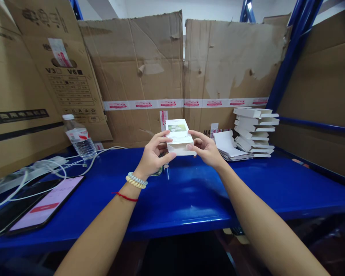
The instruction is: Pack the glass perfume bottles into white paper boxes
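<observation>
Between both hands I hold a small white carton (177,132) with a green picture on its face, raised above the blue table. Its near end is open and a flap sticks out at the bottom. My left hand (155,152) grips the carton's left side, fingers on top and thumb low by the flap. On the right edge, my right hand (204,148) pinches it, with the thumb at the open end. Some small items, partly hidden behind my left hand, lie on the table below the carton; I cannot make out what they are.
At the right stand a stack of white cartons (254,132) and a pile of flat white cartons (232,147). To the left are a water bottle (79,138), white cables (66,165), a power strip (25,176) and two phones (47,205) on the blue table (178,207). Cardboard walls (138,65) enclose the back.
</observation>
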The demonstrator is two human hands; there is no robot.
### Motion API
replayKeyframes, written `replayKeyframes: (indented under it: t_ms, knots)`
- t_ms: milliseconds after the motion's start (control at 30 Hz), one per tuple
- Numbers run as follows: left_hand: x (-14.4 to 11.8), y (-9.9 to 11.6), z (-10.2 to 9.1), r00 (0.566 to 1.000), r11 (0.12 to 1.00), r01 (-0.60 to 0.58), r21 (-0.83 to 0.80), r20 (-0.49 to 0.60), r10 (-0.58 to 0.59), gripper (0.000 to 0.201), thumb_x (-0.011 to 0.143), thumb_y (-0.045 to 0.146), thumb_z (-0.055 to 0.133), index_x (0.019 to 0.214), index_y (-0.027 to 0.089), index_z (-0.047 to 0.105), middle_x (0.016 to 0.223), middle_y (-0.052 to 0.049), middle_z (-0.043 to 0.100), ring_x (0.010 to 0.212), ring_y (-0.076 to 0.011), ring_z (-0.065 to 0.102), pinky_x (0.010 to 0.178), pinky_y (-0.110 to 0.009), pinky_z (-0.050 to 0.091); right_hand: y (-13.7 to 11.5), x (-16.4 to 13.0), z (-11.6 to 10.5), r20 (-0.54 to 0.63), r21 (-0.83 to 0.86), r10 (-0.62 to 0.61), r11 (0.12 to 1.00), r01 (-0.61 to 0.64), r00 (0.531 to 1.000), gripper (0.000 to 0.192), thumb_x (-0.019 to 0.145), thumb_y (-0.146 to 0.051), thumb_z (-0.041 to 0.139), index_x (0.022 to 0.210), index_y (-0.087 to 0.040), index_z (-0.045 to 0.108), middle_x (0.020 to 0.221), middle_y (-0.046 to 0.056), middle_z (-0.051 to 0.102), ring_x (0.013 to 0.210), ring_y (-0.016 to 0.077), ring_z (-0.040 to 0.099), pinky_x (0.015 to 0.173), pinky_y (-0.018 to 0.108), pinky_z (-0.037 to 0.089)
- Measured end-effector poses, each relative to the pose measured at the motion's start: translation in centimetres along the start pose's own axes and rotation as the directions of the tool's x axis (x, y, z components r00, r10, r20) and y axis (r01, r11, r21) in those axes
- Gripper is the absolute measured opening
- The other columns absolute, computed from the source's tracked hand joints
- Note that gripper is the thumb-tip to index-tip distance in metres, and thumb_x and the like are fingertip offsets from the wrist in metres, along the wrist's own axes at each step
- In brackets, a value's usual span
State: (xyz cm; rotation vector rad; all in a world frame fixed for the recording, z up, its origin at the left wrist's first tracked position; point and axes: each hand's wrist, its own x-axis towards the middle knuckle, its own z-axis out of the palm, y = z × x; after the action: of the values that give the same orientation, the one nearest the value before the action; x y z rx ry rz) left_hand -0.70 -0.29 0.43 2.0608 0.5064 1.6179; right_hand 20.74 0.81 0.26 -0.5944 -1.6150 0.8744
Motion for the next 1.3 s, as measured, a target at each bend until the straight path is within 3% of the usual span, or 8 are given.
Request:
replayKeyframes:
  t_ms: [233,500,1067,1300]
  knots:
    - [0.3,0.3,0.2,0.993,0.998,0.061,-0.01,-0.103,-0.062,0.023,0.073,0.031,0.072,0.089,0.016,0.064,0.128,-0.012,0.055,0.103,-0.0227,0.063,0.072,-0.034,0.061,0.1,-0.2,-0.3,0.126,0.057,-0.054,0.997,0.047,0.991,0.067,0.074,-0.047,0.07,0.133,-0.023,0.05,0.08,0.0,0.057,0.065,0.0124,0.058,0.049,0.024,0.047]
    - [0.5,0.3,0.4,0.979,0.993,0.118,-0.021,-0.164,-0.12,0.019,0.07,0.026,0.071,0.083,0.016,0.063,0.127,-0.011,0.058,0.095,-0.0198,0.065,0.066,-0.029,0.06,0.1,-0.3,0.2,0.122,0.0,-0.032,0.999,0.032,0.992,0.065,0.075,-0.04,0.071,0.133,-0.025,0.048,0.084,0.0,0.056,0.065,0.0108,0.055,0.049,0.022,0.046]
    - [0.2,0.5,1.5,0.977,0.989,0.065,0.135,-0.21,-0.036,0.019,0.073,0.029,0.072,0.085,0.015,0.067,0.127,-0.013,0.059,0.098,-0.0211,0.066,0.072,-0.033,0.06,0.4,0.0,0.9,0.061,0.064,0.033,0.997,-0.037,0.998,0.063,0.07,-0.024,0.057,0.131,-0.029,0.04,0.087,-0.002,0.048,0.062,0.0107,0.056,0.046,0.023,0.047]
    - [0.0,0.6,1.3,0.987,0.98,-0.004,0.197,-0.158,0.036,0.023,0.071,0.031,0.074,0.087,0.016,0.067,0.128,-0.013,0.057,0.099,-0.0215,0.065,0.074,-0.034,0.059,0.2,0.0,0.9,0.052,0.121,0.05,0.991,-0.056,0.997,0.06,0.069,-0.023,0.055,0.127,-0.031,0.043,0.087,-0.002,0.05,0.062,0.0103,0.055,0.046,0.023,0.048]
